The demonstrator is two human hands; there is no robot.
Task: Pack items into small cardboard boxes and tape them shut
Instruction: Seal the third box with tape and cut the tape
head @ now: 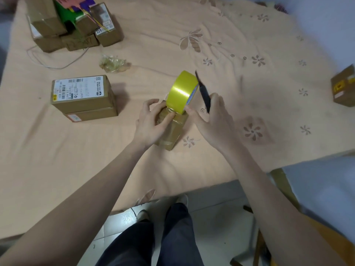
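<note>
A small brown cardboard box (172, 131) stands on the peach floral cloth in the middle of the view, with strips of tape across it. My left hand (151, 121) grips its top left side, thumb pressing the taped top. A yellow tape roll (182, 92) rests on edge on the box's top. My right hand (213, 116) holds a dark, blade-like cutter (202, 93) that points up past the roll, and its fingertips touch the roll's lower edge.
Two stacked labelled boxes (84, 97) lie to the left. A pile of boxes with green and purple items (75, 24) sits at the back left, by a white cord (57, 64). Crumpled tape (114, 63) lies behind. Another box (343, 87) is at the right edge.
</note>
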